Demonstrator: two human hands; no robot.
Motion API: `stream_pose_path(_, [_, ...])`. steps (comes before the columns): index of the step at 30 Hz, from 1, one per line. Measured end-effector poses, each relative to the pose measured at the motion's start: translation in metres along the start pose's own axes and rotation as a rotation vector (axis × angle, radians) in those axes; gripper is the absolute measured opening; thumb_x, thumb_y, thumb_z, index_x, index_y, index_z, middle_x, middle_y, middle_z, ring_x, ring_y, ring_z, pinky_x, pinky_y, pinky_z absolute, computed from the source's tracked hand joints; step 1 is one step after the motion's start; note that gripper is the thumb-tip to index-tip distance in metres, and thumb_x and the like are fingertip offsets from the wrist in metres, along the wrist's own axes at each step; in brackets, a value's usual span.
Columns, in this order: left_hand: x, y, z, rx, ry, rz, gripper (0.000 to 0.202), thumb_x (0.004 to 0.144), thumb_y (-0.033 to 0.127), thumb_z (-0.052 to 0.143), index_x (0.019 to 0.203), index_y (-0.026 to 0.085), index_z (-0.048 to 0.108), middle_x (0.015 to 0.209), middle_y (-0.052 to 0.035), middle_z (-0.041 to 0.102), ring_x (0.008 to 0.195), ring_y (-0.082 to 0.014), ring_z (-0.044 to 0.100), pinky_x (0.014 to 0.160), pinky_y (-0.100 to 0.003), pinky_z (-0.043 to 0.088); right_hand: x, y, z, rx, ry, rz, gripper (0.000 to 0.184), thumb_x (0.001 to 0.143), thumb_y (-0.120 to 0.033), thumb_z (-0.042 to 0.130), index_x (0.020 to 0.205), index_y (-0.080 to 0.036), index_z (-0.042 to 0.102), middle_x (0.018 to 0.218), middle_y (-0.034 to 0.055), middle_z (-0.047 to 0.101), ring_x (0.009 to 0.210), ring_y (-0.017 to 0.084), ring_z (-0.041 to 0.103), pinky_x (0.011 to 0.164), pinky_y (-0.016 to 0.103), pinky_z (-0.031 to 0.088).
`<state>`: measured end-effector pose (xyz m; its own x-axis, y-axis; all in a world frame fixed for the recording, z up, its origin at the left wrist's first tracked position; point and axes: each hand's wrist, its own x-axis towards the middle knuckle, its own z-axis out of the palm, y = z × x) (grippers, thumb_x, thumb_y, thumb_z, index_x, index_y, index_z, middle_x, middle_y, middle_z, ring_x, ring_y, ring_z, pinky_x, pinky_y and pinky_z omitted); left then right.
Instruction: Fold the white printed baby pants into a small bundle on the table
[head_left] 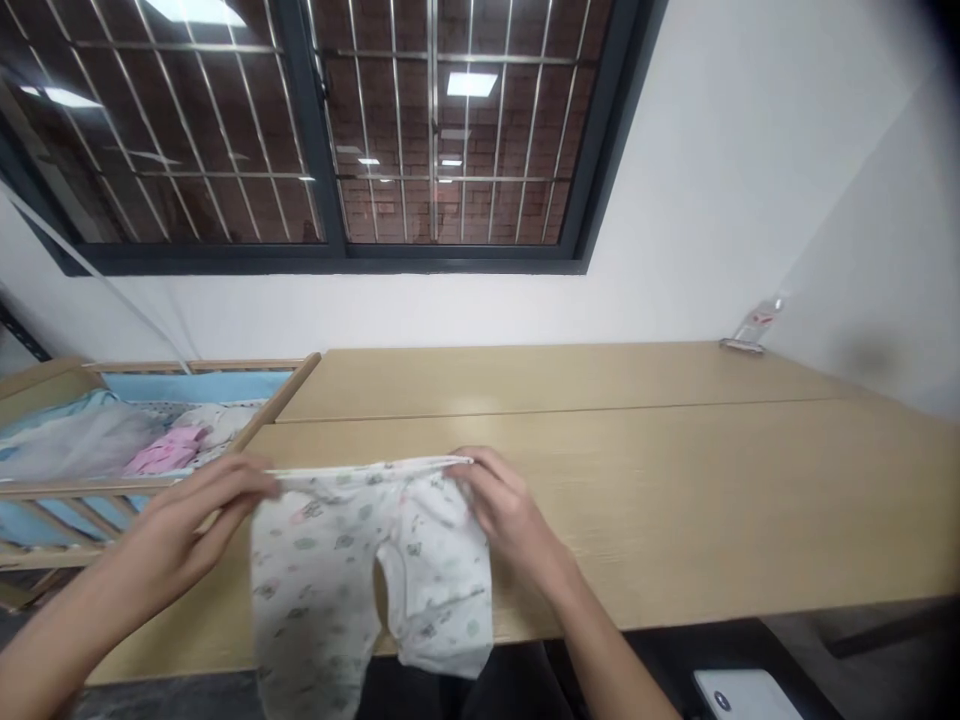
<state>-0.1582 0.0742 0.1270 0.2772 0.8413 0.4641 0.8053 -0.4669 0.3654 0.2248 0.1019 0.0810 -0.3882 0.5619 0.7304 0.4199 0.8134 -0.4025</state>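
A small pair of white baby trousers with a faint printed pattern hangs in front of me, waistband up, its legs dangling over the near edge of the wooden table. My left hand pinches the left end of the waistband. At the waistband's right end, my right hand has its fingers closed on the cloth. The waistband is stretched straight between the two hands.
A wooden baby cot stands at the left against the table, holding pink and white clothes and grey cloth. A small plastic item sits at the table's far right by the white wall. A white object lies below at bottom right.
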Motion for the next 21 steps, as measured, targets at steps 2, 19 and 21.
stream_pose_path(2, [0.031, 0.001, 0.03, -0.054, -0.06, 0.056, 0.03, 0.097, 0.043, 0.041, 0.104, 0.031, 0.068, 0.109, 0.0024, 0.068, 0.106, -0.0198, 0.064, 0.097, -0.034, 0.049, 0.001, 0.025, -0.007, -0.065, -0.012, 0.046, 0.041, 0.094, -0.004, 0.042, 0.121, -0.025, 0.065, 0.12, 0.0108, 0.063, 0.115, 0.022, 0.061, 0.098, 0.038, 0.051])
stream_pose_path(19, [0.085, -0.013, 0.229, 0.268, -0.271, -0.005, 0.034, 0.096, 0.022, 0.039, 0.119, 0.014, 0.063, 0.137, -0.0199, 0.059, 0.125, -0.0318, 0.056, 0.103, -0.046, 0.043, -0.024, 0.155, 0.027, -0.325, -0.38, 0.291, 0.029, 0.095, -0.011, 0.047, 0.105, -0.018, 0.073, 0.139, 0.0156, 0.059, 0.129, 0.028, 0.055, 0.105, 0.04, 0.045])
stream_pose_path(21, [0.075, -0.008, 0.236, 0.296, -0.255, 0.02, 0.04, 0.099, 0.031, 0.038, 0.127, 0.012, 0.06, 0.147, -0.0207, 0.053, 0.133, -0.0335, 0.051, 0.106, -0.048, 0.042, -0.025, 0.148, 0.024, -0.351, -0.404, 0.282, 0.031, 0.098, -0.015, 0.044, 0.108, -0.018, 0.073, 0.135, 0.0148, 0.063, 0.126, 0.028, 0.058, 0.106, 0.041, 0.045])
